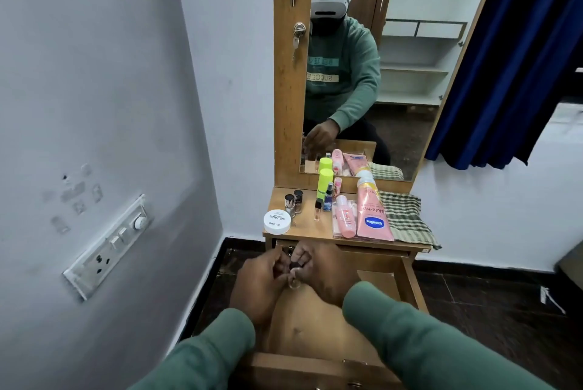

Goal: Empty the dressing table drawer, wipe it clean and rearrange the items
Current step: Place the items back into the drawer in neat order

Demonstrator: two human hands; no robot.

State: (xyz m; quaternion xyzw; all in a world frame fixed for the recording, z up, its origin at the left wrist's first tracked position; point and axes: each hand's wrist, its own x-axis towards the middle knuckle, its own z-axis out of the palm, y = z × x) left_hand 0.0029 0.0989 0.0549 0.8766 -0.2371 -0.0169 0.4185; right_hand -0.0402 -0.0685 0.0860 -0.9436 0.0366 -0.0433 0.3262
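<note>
Both hands meet over the open drawer (407,282), just below the counter (307,225) edge. Left hand (262,279) and right hand (325,269) have fingers curled around a small bottle (295,277) w/ dark cap, pinched between them; can't tell which hand bears it. Drawer floor looks bare wood where visible, sleeves hide part.

On counter: white jar (277,221) at front left, two small dark-capped bottles (293,200) just behind it, neon-green bottle (325,183) near the mirror (394,90), thin vial (317,209) and blue spray (328,197) beside it. Pink tube (372,216) lies flat next to pink bottle (344,216), checked cloth (407,219) at right edge.
</note>
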